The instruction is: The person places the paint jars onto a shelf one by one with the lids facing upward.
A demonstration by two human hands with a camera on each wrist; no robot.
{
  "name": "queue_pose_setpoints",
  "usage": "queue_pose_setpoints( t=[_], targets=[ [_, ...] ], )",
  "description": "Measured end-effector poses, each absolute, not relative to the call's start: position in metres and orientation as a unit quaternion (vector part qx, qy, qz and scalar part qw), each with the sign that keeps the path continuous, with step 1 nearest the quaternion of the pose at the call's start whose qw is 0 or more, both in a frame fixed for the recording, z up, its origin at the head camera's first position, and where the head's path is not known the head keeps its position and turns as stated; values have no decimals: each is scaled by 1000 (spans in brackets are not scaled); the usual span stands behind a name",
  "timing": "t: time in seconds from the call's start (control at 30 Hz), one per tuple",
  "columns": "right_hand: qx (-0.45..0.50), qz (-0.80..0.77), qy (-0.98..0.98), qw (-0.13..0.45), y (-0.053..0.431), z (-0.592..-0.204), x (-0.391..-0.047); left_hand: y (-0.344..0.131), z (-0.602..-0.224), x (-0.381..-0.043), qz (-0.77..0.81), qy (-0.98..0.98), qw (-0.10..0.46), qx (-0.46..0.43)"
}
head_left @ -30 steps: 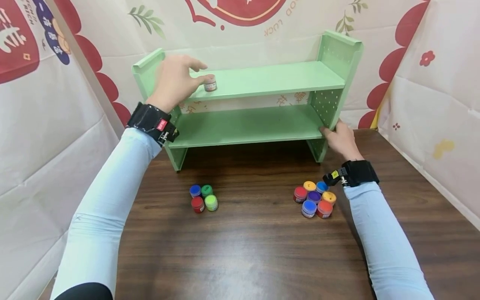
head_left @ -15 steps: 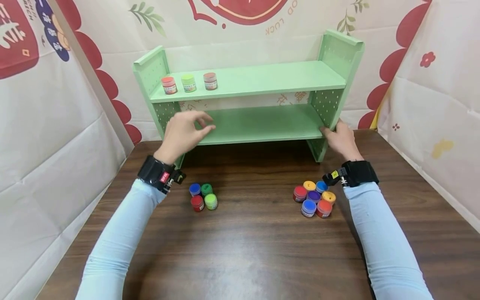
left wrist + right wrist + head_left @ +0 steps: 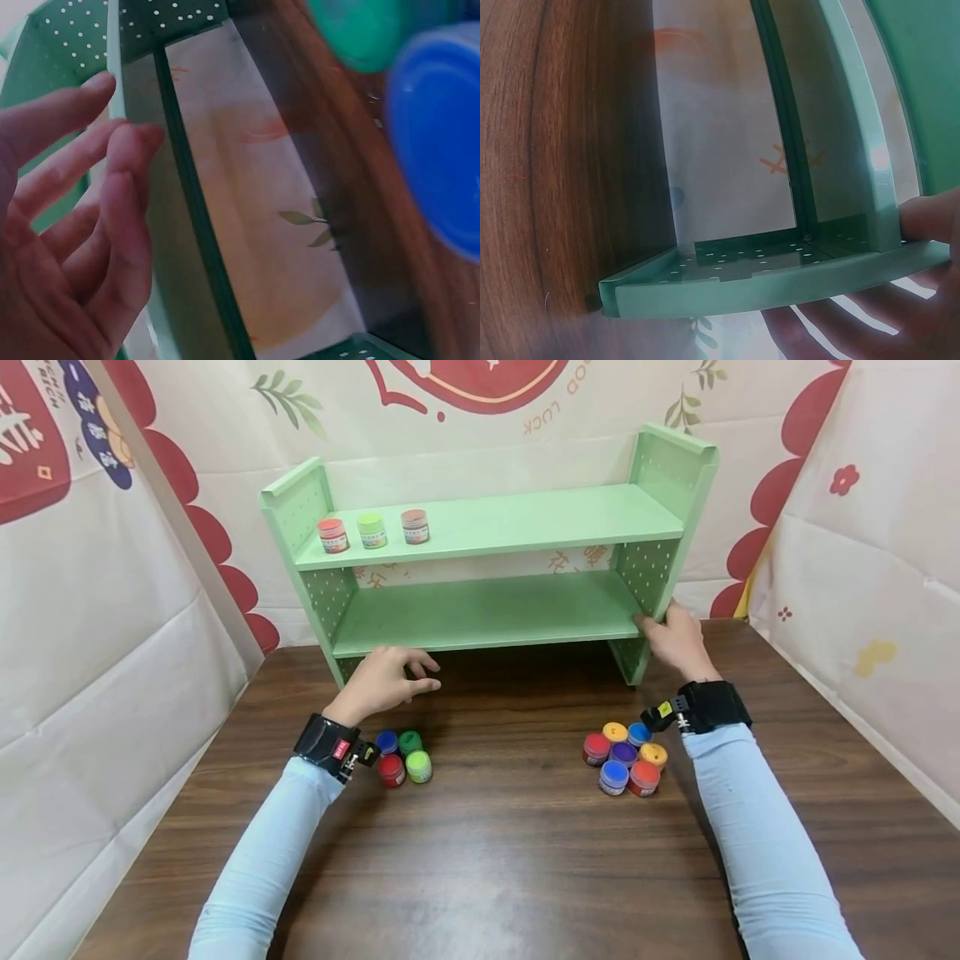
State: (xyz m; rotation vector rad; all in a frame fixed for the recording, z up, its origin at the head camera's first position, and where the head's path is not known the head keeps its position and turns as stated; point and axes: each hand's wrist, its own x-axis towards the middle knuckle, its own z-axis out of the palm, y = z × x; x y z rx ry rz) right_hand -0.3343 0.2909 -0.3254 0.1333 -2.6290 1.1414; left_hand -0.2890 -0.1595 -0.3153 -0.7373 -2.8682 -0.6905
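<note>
My left hand [image 3: 386,683] hovers in front of the shelf's lower left, fingers loosely bent and nothing between them. Just below it on the table sit paint jars with blue [image 3: 387,742], dark green [image 3: 410,742], red [image 3: 391,769] and light green [image 3: 418,766] lids. With my right hand [image 3: 678,642] I grip the right side panel of the green shelf [image 3: 487,610], thumb inside and fingers outside, as the right wrist view shows. On the upper board stand a red-lidded jar [image 3: 333,536], a light green one [image 3: 372,531] and a dull red one [image 3: 415,527].
A second cluster of several jars, including a purple-lidded jar [image 3: 623,754], stands at the right, beside my right forearm. The wooden table [image 3: 480,860] is bounded by printed cloth [image 3: 862,635] behind and at both sides.
My left hand has let go of the dull red jar on the upper board and come down toward the left jar group. My right hand keeps its grip on the shelf.
</note>
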Motion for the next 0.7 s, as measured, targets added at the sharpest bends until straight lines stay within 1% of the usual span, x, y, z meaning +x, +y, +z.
queue_pose_setpoints(
  t=[0.2,0.47,0.7],
  targets=[
    [44,394,-909,133,290,-326,-335,-169,-322,-291,-215,-946,-26,-240],
    [44,396,-907,137,289,-327,-335,-179,-329,-297,-203,-938,-99,-262],
    [42,395,-908,135,289,-326,-335,-188,-328,-298,-200,-918,-193,-284]
  ],
)
